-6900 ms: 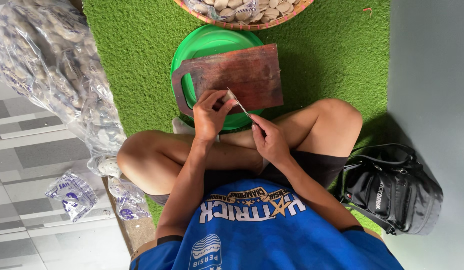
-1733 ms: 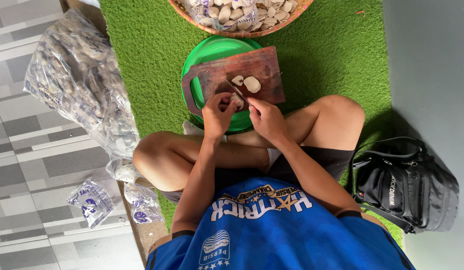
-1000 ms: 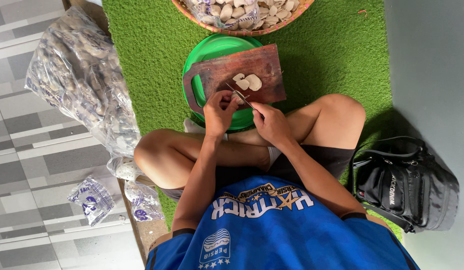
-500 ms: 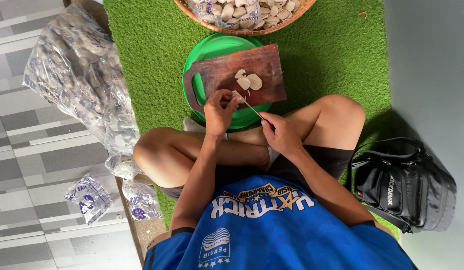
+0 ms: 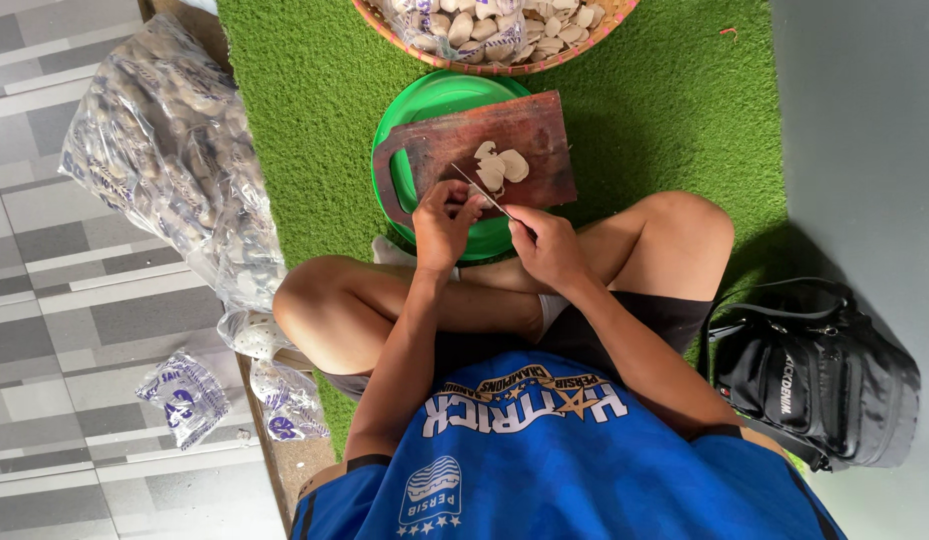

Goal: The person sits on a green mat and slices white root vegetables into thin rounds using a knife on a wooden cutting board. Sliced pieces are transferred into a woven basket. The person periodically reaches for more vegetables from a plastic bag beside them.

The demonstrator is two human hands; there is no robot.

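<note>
The woven basket (image 5: 504, 62) is cut off by the top edge. The green basin (image 5: 424, 100) lies mostly hidden under the cutting board (image 5: 464, 150). The item pinched in the left hand (image 5: 442, 222) is too small to identify.

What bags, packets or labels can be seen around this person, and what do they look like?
Big bag: left, on floor and turf edge; clear plastic, bulging with pale pieces, purple print.
Small packets: floor, lower left; clear, crumpled, purple print.
Basket packets: in the woven basket at top; clear, purple print.
Black bag: right; small white label.
</note>
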